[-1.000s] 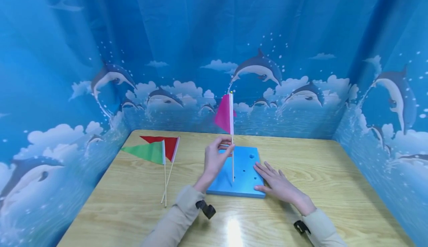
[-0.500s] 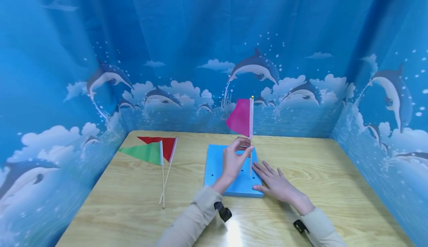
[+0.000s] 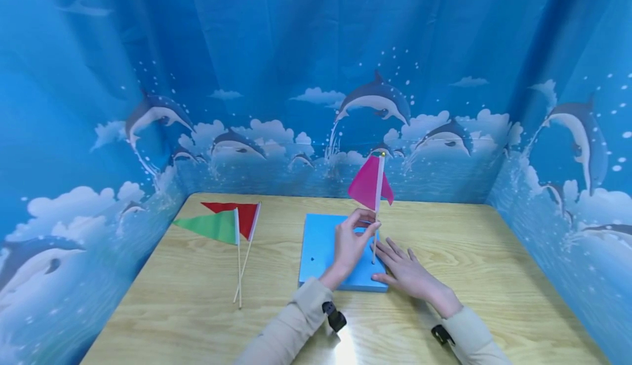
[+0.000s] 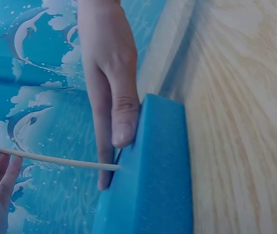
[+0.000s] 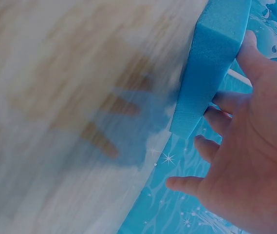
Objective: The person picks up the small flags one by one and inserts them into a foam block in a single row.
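Note:
In the head view my left hand point(image 3: 349, 247) pinches the thin wooden stick of a pink flag point(image 3: 366, 184) between thumb and fingers. The flag stands nearly upright, leaning slightly right at the top. Its stick's lower end meets the top of a blue foam block point(image 3: 318, 239) near the right front; the left wrist view shows the stick point(image 4: 60, 160) touching that surface, but how deep it sits I cannot tell. My right hand point(image 3: 410, 277) rests on the block's right edge with fingers spread and fairly straight. A small hole shows on the block's left part; my left hand hides much of the rest.
Left of the block, a green flag point(image 3: 212, 226) and a red flag point(image 3: 250, 218) lie on the wooden table point(image 3: 163, 310), their sticks crossed. A blue dolphin-print curtain point(image 3: 276, 68) surrounds the table at the back and sides.
My left hand has carried the pink flag to the right and slightly lowered it, bringing its stick's end to the block's right front. My right hand has stayed on the block's edge.

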`<act>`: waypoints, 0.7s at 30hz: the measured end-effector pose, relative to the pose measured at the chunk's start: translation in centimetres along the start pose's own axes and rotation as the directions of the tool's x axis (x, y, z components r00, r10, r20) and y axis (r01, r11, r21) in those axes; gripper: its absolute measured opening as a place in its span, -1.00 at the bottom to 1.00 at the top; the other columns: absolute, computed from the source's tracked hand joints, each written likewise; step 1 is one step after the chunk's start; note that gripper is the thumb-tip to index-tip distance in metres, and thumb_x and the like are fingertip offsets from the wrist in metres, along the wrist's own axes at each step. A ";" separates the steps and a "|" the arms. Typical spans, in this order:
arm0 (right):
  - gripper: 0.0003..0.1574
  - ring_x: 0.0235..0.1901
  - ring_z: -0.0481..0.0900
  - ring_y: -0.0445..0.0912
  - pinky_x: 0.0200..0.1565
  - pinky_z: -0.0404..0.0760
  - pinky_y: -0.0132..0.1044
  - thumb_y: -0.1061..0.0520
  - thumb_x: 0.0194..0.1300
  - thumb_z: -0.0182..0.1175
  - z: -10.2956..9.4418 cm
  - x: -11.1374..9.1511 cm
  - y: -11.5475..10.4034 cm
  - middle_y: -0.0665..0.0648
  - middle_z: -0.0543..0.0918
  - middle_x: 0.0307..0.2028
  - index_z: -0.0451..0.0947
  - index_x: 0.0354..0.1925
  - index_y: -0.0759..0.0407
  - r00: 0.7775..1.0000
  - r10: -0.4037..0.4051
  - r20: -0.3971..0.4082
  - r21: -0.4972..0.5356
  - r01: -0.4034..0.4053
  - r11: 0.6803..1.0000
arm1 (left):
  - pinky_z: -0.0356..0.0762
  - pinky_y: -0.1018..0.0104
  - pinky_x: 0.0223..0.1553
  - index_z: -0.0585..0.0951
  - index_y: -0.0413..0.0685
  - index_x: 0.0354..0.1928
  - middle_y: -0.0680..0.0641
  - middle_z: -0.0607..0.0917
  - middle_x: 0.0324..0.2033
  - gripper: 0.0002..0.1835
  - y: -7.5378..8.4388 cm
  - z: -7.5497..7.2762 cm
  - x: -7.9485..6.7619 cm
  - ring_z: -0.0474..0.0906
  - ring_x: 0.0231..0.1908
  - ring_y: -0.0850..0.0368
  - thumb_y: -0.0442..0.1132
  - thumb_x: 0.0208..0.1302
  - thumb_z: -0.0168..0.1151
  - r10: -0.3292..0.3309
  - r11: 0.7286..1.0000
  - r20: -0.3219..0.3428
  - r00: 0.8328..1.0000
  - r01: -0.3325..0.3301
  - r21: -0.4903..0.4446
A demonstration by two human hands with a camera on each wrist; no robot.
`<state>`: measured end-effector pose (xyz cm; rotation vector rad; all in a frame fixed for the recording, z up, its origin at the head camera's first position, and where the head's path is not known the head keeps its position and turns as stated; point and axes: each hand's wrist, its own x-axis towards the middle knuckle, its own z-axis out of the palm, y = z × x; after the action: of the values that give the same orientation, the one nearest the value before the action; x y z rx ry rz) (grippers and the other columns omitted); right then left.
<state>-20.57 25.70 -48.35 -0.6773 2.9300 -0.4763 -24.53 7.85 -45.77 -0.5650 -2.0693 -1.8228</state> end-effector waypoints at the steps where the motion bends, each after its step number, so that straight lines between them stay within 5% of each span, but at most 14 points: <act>1: -0.02 0.53 -0.02 0.32 0.32 -0.03 0.60 -0.34 0.46 0.09 0.0 0.0 0.0 0.26 0.20 0.53 0.13 0.56 0.16 1.000 0.000 0.000 0.000 0.000 1.000 | 0.71 0.47 -0.24 0.69 0.04 -0.04 0.01 0.78 -0.18 -0.82 -0.1 0.0 0.0 0.73 -0.20 0.22 -0.13 0.38 0.34 -0.004 1.000 0.002 1.000 0.004 0.007; 21: -0.02 0.53 -0.03 0.33 0.32 -0.04 0.60 -0.31 0.46 0.10 -0.1 0.0 -0.2 0.25 0.16 0.54 0.10 0.56 0.19 1.000 0.002 -0.003 0.010 -0.002 1.000 | 0.68 0.54 -0.28 0.71 -0.08 -0.08 -0.02 0.80 -0.20 -0.79 -1.2 0.2 -0.3 0.76 -0.21 0.18 -0.15 0.35 0.37 -0.071 0.993 0.053 0.996 0.066 0.096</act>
<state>-20.50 25.60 -48.19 -0.6730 2.9289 -0.4922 -24.86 7.90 -46.99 -0.5321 -2.2238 -1.7544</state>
